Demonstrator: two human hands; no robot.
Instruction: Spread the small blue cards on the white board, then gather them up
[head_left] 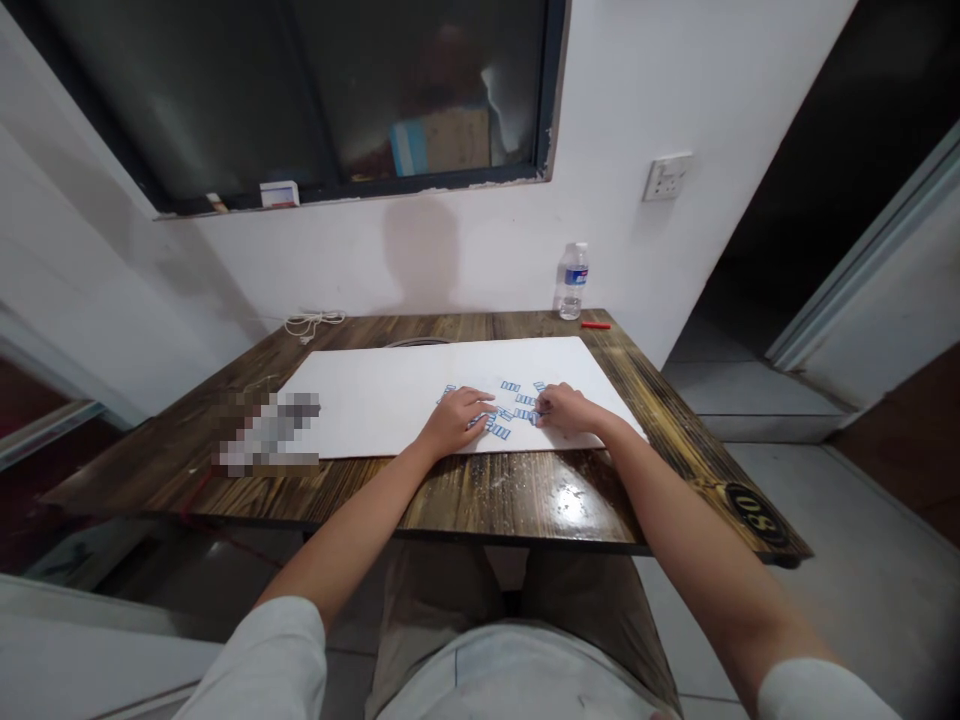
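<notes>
1. The left hand [455, 420] has fingers spread over some blue pieces [511, 386].
2. The right hand [564, 408] has fingertips close together at other pieces; whether they clamp one, I cannot tell.
3. Pieces lie toward the white board [375, 400]'s near right corner, several lengthwise left to right.

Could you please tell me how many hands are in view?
2: the left hand and the right hand, both at the white board, with some small blue pieces between them.
</notes>
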